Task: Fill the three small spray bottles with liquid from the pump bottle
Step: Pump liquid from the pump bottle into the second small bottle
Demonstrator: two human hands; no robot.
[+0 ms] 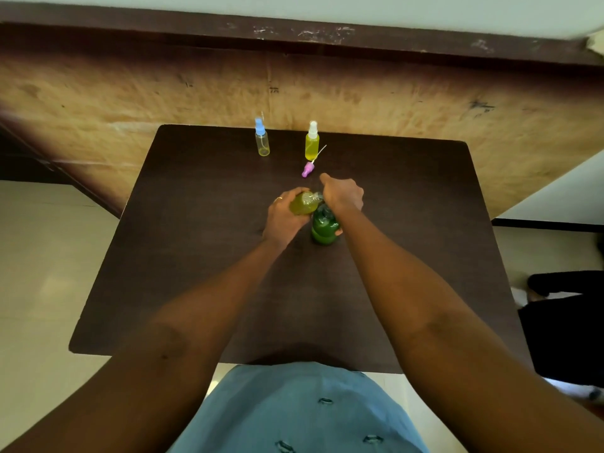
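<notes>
Forearms are reaching over the table [163,289]. Near its middle, the left hand [282,220] is gripping a tilted, uncapped spray bottle [302,206] against the pump bottle [323,228], while the right hand [343,196] is curling over the pump. A drifting mouth or hard pumping is likely risking a spill. A pink cap [307,170] is lying at 12 o'clock. Beyond it a full white-capped bottle [312,143] is standing, and a near-empty blue-capped bottle [262,142] is standing at 11.

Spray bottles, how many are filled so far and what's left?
Done: the white-capped spray bottle stands full. In hand: the left hand holds the uncapped bottle at the green pump bottle under the right hand; a pink spray cap lies aside. Left: the blue-capped bottle, nearly empty.
</notes>
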